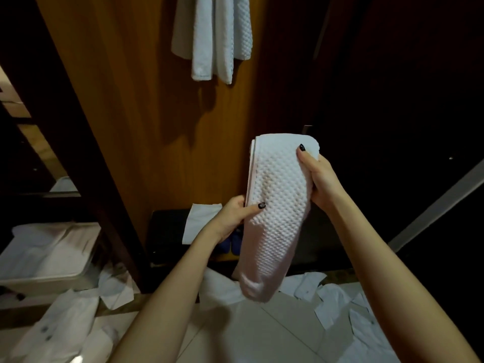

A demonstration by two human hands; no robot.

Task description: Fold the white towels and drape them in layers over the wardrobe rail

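Observation:
A white waffle-weave towel (pixel 275 213), folded into a long narrow strip, hangs in front of the open wardrobe. My right hand (pixel 319 176) grips its upper right side near the folded top, thumb on the front. My left hand (pixel 235 216) pinches its left edge lower down, thumb across the cloth. The towel's lower end hangs loose above the floor. Higher up, several white towels (pixel 212 38) hang draped inside the wardrobe; the rail itself is out of view above the frame.
The wooden wardrobe back panel (pixel 146 121) stands behind the towel. A white bin of linens (pixel 39 281) sits at the lower left. Loose white cloths (pixel 337 305) lie scattered on the tiled floor. Dark doors fill the right side.

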